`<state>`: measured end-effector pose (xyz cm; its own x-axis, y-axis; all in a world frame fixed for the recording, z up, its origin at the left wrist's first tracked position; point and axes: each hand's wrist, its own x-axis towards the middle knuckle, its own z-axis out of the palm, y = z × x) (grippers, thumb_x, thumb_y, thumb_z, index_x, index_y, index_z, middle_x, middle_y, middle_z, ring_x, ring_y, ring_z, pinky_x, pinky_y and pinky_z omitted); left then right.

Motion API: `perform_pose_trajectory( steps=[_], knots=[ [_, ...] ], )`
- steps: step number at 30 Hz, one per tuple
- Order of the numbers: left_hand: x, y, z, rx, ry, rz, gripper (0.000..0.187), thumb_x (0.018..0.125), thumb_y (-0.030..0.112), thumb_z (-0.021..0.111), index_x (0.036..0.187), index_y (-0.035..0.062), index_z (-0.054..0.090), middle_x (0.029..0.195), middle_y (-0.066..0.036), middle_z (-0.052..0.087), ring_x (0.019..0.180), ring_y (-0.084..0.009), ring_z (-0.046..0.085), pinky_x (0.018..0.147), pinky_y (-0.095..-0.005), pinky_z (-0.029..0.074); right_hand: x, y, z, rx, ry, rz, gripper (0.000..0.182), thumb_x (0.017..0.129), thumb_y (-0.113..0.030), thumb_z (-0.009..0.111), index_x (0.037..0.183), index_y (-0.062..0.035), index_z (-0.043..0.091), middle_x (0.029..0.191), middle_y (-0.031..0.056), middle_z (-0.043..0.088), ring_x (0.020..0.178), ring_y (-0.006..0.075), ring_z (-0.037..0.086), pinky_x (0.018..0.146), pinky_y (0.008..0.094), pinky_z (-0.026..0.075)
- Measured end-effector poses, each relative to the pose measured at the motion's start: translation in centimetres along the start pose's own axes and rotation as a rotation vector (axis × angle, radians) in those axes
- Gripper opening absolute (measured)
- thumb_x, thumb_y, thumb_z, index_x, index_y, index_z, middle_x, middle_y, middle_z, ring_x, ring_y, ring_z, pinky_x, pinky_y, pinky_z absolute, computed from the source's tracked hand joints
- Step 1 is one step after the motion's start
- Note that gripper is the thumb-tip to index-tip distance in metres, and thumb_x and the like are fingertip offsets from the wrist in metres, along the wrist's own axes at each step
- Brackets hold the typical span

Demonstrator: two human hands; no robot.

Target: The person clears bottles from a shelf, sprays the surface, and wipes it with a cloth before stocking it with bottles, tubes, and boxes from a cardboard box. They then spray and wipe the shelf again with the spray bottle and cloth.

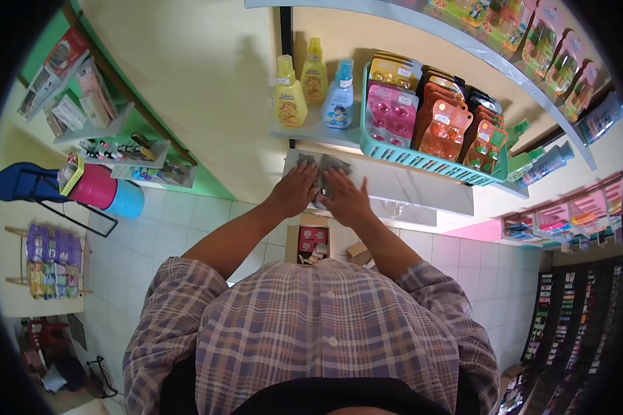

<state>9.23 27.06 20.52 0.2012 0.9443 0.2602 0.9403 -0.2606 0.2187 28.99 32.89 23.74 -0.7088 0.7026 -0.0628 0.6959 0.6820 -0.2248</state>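
Observation:
Both hands rest on a marbled shelf at the wall. My left hand [296,188] lies with its fingers pressed on a grey cloth [306,159]. Beside it, my right hand [345,195] has its fingers spread over another grey piece of cloth [336,163], thumb apart. I cannot tell whether the two grey pieces are joined. The marbled shelf [422,186] stretches to the right, below a higher shelf with yellow bottles [291,100] and a blue bottle [339,100].
A teal basket [432,164] of blister packs stands on the upper shelf. Below my hands, an open cardboard box [293,243] holds red packs. At the left are a pink bucket [93,185], a blue bucket [128,198] and a blue folding chair [21,183].

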Motion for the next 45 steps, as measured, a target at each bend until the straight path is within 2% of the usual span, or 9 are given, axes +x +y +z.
perform_pose_trajectory(
  steps=[5, 14, 17, 22, 29, 38, 40, 41, 45],
  knots=[
    [2.5, -3.8, -1.2, -0.138, 0.064, -0.07, 0.044, 0.099, 0.024, 0.051, 0.133, -0.0029, 0.052, 0.132, -0.024, 0.058, 0.127, -0.0445, 0.051, 0.109, -0.0468, 0.04, -1.1, 1.7, 1.3, 0.067, 0.135, 0.2, 0.058, 0.101, -0.046, 0.044, 0.153, -0.0213, 0.034, 0.16, -0.0017, 0.031, 0.149, 0.0174, 0.025, 0.116, 0.0701, 0.01],
    [-2.1, -3.1, -1.7, 0.035, 0.06, 0.108, 0.039, 0.099, 0.021, 0.05, 0.132, -0.0002, 0.054, 0.131, -0.024, 0.059, 0.126, -0.0421, 0.052, 0.107, -0.0471, 0.042, -2.8, 0.9, 1.4, 0.043, 0.154, 0.26, 0.058, 0.099, -0.045, 0.049, 0.152, -0.0236, 0.036, 0.158, -0.0016, 0.034, 0.148, 0.0186, 0.028, 0.115, 0.0702, 0.012],
    [-0.6, -3.7, -1.8, -0.078, -0.077, 0.029, 0.038, 0.1, 0.022, 0.05, 0.131, 0.0005, 0.055, 0.133, -0.024, 0.058, 0.128, -0.0415, 0.051, 0.107, -0.0468, 0.043, -3.6, 0.6, 1.9, 0.048, 0.161, 0.27, 0.059, 0.099, -0.046, 0.051, 0.152, -0.0252, 0.036, 0.158, -0.0026, 0.035, 0.148, 0.0181, 0.028, 0.115, 0.0702, 0.012],
    [2.5, -4.4, -0.1, -0.083, 0.024, 0.017, 0.039, 0.101, 0.022, 0.047, 0.132, -0.0006, 0.054, 0.135, -0.023, 0.057, 0.129, -0.0419, 0.05, 0.108, -0.0466, 0.042, -3.6, 1.0, 1.0, 0.042, 0.124, 0.287, 0.058, 0.099, -0.046, 0.053, 0.151, -0.0271, 0.036, 0.159, -0.0016, 0.034, 0.149, 0.019, 0.026, 0.115, 0.0712, 0.01],
    [-0.5, -3.2, -0.8, -0.023, 0.026, 0.035, 0.039, 0.102, 0.022, 0.046, 0.133, -0.0002, 0.053, 0.136, -0.023, 0.056, 0.128, -0.0437, 0.05, 0.107, -0.0477, 0.042, -6.2, 3.5, 0.6, 0.045, 0.191, 0.335, 0.058, 0.097, -0.049, 0.054, 0.149, -0.0279, 0.039, 0.157, -0.0035, 0.037, 0.147, 0.0161, 0.03, 0.115, 0.0706, 0.014],
    [4.3, -3.4, 1.2, -0.096, 0.098, -0.105, 0.034, 0.1, 0.02, 0.049, 0.129, 0.0031, 0.057, 0.131, -0.021, 0.061, 0.124, -0.0413, 0.055, 0.102, -0.0462, 0.048, -7.3, 5.6, -0.8, 0.116, 0.171, 0.289, 0.05, 0.099, -0.045, 0.053, 0.144, -0.0257, 0.045, 0.153, -0.002, 0.043, 0.144, 0.0172, 0.035, 0.115, 0.0679, 0.02],
    [4.6, -3.7, -0.2, -0.251, 0.088, -0.118, 0.032, 0.098, 0.018, 0.054, 0.126, 0.0039, 0.06, 0.125, -0.021, 0.064, 0.118, -0.0389, 0.06, 0.099, -0.045, 0.05, -7.6, 6.6, -1.0, 0.142, 0.197, 0.264, 0.048, 0.099, -0.044, 0.054, 0.142, -0.0245, 0.048, 0.151, -0.0013, 0.045, 0.142, 0.0181, 0.039, 0.114, 0.0672, 0.022],
    [4.8, -3.5, -0.6, -0.227, 0.069, -0.209, 0.029, 0.095, 0.018, 0.058, 0.12, 0.0043, 0.064, 0.117, -0.02, 0.067, 0.109, -0.0375, 0.064, 0.093, -0.0458, 0.051, -7.9, 7.3, -1.2, 0.173, 0.221, 0.269, 0.046, 0.099, -0.043, 0.054, 0.14, -0.0229, 0.05, 0.15, -0.0007, 0.047, 0.139, 0.0192, 0.043, 0.114, 0.0661, 0.024],
    [6.1, -1.9, -0.4, -0.135, 0.171, -0.382, 0.026, 0.093, 0.019, 0.061, 0.114, 0.0056, 0.067, 0.111, -0.019, 0.069, 0.1, -0.039, 0.065, 0.088, -0.0477, 0.052, -9.0, 8.8, -2.7, 0.121, 0.257, 0.263, 0.047, 0.094, -0.04, 0.062, 0.136, -0.0186, 0.054, 0.146, 0.0003, 0.05, 0.134, 0.0222, 0.048, 0.113, 0.0634, 0.028]
  ],
)
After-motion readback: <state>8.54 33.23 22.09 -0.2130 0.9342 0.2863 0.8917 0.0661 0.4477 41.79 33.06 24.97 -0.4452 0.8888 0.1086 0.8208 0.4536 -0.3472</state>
